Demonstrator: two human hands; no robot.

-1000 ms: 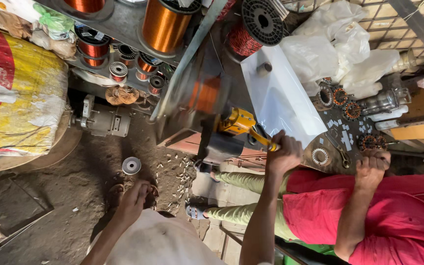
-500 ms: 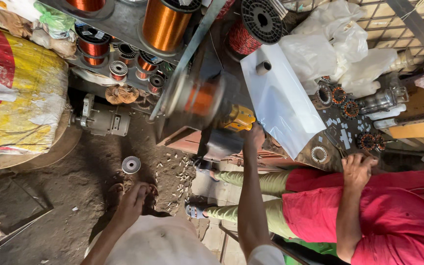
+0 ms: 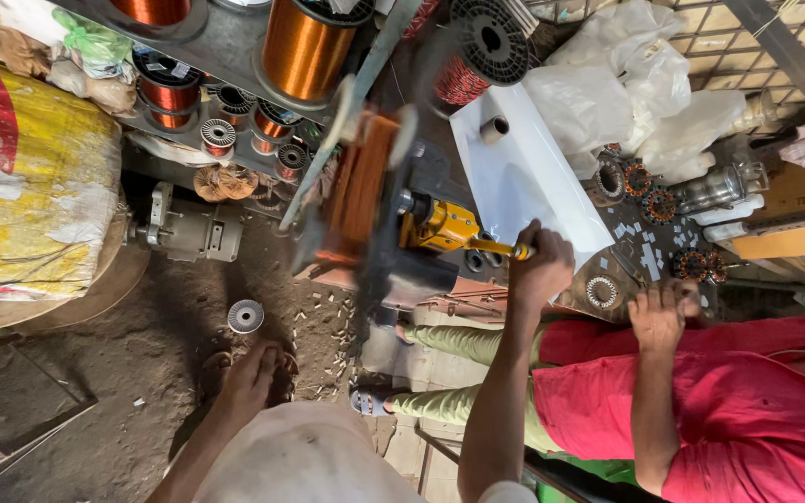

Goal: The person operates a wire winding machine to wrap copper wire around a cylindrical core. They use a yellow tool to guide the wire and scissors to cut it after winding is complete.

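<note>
One hand [image 3: 540,270] has its fingers wrapped round the yellow crank handle [image 3: 477,244]; the other seems unseen.

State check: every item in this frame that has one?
right hand: closed round the crank handle
winding former: motion-blurred, wound with copper wire
large copper spool: full
black reel: partly filled with red wire
floor spool: empty, lying flat
co-worker's hand: open, palm down
</note>
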